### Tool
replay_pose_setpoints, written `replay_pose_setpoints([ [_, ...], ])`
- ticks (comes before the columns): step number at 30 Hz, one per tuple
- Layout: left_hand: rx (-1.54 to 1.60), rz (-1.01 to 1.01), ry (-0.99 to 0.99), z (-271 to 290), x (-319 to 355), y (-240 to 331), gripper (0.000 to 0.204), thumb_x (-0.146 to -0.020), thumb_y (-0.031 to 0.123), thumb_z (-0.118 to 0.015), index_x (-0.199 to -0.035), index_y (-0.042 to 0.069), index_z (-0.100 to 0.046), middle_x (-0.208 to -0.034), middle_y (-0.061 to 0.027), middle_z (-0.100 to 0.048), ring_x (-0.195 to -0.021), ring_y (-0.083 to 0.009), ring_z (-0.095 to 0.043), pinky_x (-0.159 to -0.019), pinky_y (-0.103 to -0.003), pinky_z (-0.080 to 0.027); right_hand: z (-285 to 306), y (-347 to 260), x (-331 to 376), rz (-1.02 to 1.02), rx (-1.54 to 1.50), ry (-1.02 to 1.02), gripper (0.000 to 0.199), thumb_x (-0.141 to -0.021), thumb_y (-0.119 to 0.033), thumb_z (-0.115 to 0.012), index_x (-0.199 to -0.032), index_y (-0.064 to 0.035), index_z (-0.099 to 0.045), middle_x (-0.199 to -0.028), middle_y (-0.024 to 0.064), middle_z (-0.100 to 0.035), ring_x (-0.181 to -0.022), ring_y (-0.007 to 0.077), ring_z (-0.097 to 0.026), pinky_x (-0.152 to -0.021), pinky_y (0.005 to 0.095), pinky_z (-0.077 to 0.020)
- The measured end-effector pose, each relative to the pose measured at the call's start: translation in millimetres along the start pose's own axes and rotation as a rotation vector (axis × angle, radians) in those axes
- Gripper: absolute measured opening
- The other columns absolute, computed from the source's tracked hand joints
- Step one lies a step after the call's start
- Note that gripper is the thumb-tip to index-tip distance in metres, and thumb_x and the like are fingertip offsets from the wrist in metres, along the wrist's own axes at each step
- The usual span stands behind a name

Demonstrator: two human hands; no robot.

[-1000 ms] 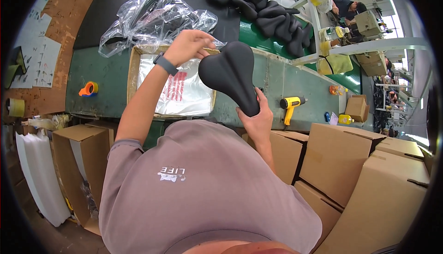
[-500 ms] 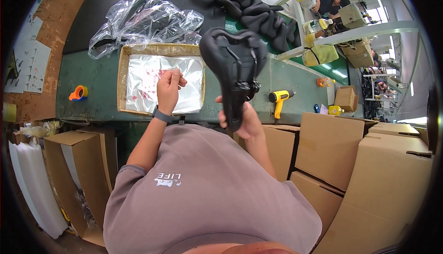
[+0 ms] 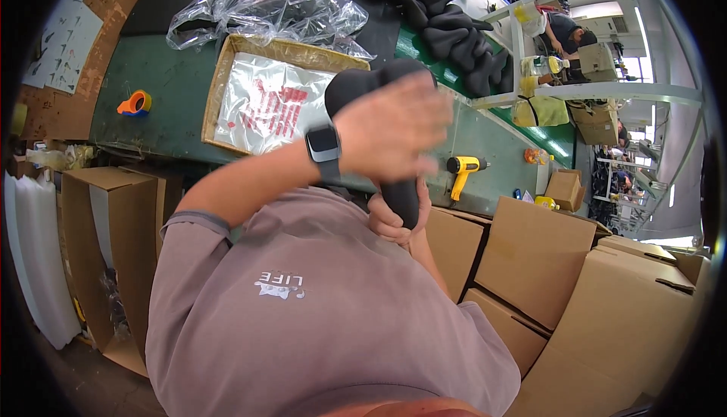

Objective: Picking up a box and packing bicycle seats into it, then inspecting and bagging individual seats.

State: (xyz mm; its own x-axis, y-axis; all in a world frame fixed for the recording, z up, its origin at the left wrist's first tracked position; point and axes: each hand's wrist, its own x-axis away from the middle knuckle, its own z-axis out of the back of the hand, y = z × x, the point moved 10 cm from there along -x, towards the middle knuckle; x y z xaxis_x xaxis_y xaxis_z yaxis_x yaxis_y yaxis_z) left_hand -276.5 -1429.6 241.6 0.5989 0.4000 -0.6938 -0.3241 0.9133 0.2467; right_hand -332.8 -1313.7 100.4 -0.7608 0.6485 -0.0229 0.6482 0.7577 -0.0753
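A black bicycle saddle (image 3: pixel 350 90) is up in front of my chest, its smooth top now facing me. My right hand (image 3: pixel 394 220) is closed around its narrow nose. Across the saddle's wide part lies my left hand (image 3: pixel 397 125), blurred by motion, flat with the fingers stretched out. It hides the middle of the saddle, and whether it presses on the surface I cannot tell. Left of the saddle stands a shallow cardboard box (image 3: pixel 216 118) holding silvery plastic bags (image 3: pixel 261 106) with red print.
Clear plastic wrapping (image 3: pixel 265 8) and a heap of black saddles (image 3: pixel 447 31) lie at the back. On the green bench are a tape roll (image 3: pixel 135 103) and a yellow heat gun (image 3: pixel 463 174). Cartons (image 3: pixel 538 258) stand at the right. Another person (image 3: pixel 564 34) works far right.
My right hand has turned the saddle from its railed underside to its smooth top. My left hand has moved right, from above the box onto or over the saddle, and its fingers have straightened.
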Motion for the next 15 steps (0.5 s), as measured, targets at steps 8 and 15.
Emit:
replay_pose_setpoints([
  [8, 0.022, 0.804, 0.218, 26.6, 82.7, -217.3, 0.034, -0.112, 0.037, -0.063, -0.125, 0.010, -0.080, -0.114, -0.0190, -0.082, -0.109, -0.0402, -0.077, -0.093, -0.048, -0.061, -2.7, 4.6, -8.4, -0.005, -0.083, -0.146, 0.109, -0.108, -0.082, -0.046, -0.181, -0.0101, -0.009, -0.074, 0.0058, -0.052, -0.041, 0.0079, -0.039, -0.036, 0.0241, -0.0301],
  [15, 0.073, 0.596, 0.036, 43.9, 61.6, -74.9, 0.119, -0.067, 0.062, -0.101, -0.160, 0.003, -0.056, -0.150, -0.0204, -0.066, -0.132, -0.0400, -0.067, -0.111, -0.049, -0.055, 3.1, 0.6, -15.2, -0.004, -0.059, -0.122, 0.111, -0.107, -0.083, -0.046, -0.180, -0.0082, -0.010, -0.072, 0.0067, -0.054, -0.041, 0.0091, -0.041, -0.037, 0.0250, -0.0313],
])
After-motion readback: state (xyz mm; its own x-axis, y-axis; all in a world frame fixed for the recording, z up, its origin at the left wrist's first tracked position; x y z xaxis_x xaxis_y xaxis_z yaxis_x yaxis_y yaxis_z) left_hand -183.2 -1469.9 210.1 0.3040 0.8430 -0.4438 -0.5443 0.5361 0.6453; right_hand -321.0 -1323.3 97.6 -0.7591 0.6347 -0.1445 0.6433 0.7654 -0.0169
